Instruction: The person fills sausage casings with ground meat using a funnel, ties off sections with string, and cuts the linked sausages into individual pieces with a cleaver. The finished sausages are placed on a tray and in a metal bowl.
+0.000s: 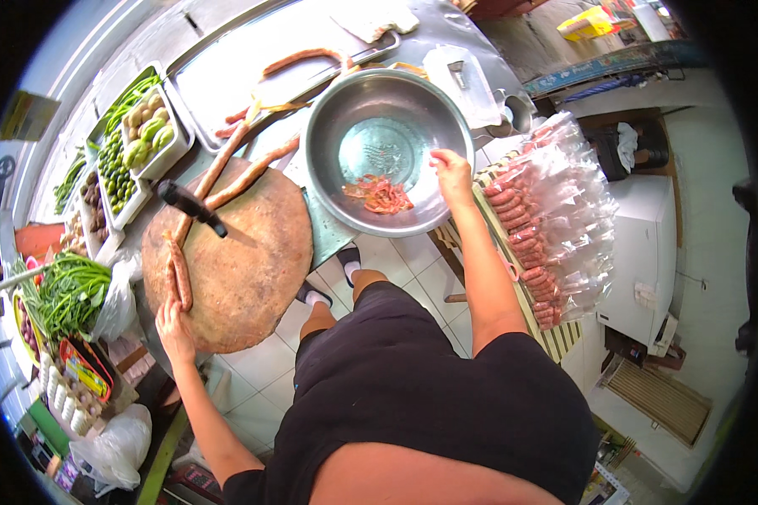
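Observation:
On the round wooden chopping block (253, 278) lies a long string of sausage (219, 172), with a twisted pair of links (179, 273) at its near end. The fingers of my left hand (175, 335) close on the tip of these links at the block's left edge. A black handle (192, 209) stands up over the block; its lower part is hard to make out. My right hand (455, 178) is at the right rim of a large metal bowl (328, 181), fingers pinched, with a small reddish bit at the tips. Reddish scraps (379, 195) lie in the bowl.
Metal tray (219, 80) with more sausage lies at the back. White bins of limes (116, 172) and green vegetables stand left, leafy greens (72, 290) nearer. At right, clear bags of sausages (526, 227) line a striped surface. A clear plastic container (463, 80) sits behind the bowl.

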